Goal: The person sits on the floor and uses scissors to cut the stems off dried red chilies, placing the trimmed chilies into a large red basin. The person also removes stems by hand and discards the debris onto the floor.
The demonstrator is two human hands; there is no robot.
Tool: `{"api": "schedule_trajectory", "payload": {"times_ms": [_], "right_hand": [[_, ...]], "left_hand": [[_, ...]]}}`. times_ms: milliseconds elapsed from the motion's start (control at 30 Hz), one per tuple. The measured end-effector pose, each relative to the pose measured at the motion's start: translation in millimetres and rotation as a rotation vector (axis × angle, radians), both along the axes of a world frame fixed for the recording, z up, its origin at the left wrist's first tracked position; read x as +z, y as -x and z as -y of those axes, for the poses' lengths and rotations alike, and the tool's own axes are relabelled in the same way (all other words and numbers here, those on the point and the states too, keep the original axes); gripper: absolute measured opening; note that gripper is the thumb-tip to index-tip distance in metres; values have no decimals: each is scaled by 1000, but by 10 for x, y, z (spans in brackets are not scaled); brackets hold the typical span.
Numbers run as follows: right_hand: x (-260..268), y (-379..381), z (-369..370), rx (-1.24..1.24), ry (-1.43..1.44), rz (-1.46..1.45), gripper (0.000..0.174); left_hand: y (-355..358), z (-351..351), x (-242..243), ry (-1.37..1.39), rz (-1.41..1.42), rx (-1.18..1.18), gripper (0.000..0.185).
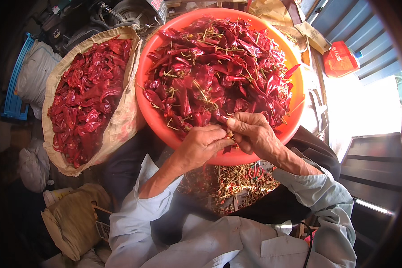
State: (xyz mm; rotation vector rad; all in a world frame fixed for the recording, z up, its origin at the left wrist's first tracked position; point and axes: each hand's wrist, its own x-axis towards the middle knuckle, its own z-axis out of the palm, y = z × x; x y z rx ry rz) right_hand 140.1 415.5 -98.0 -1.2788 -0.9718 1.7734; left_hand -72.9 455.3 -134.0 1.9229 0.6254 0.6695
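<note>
A large red plastic basin (296, 72) stands before me, heaped with dried red chili peppers (217, 63), many with stems on. Over its near edge my left hand (206, 140) and my right hand (251, 130) meet, fingertips pinched on one dried chili pepper (230, 134), mostly covered by the fingers. To the left, a woven sack (120, 124) with its mouth rolled down holds more red peppers (90, 90), which show few stems. Below the basin, cut stems and red bits (241, 184) lie on the floor between my legs, with red-handled scissors (256, 171) among them.
At the upper left are a vehicle's spring and wheel (120, 15), a white sack (37, 73) and a blue plastic frame (16, 80). A red container (341, 59) lies at the right by a corrugated metal wall (361, 30). A brown bag (73, 221) is at the lower left.
</note>
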Motion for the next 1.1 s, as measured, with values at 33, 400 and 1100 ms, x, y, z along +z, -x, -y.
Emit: {"api": "schedule_trajectory", "payload": {"times_ms": [33,400,1100], "right_hand": [[-38,-1,-6,-33,71,-48,33],[73,-356,-241,189,-90,207,24],[-427,-278,-313,-111,-743,926,28]], "left_hand": [[-7,7,25,-36,-16,17,11],[169,-169,161,294,217,354,19],[198,-211,15,426,303,330,22]]}}
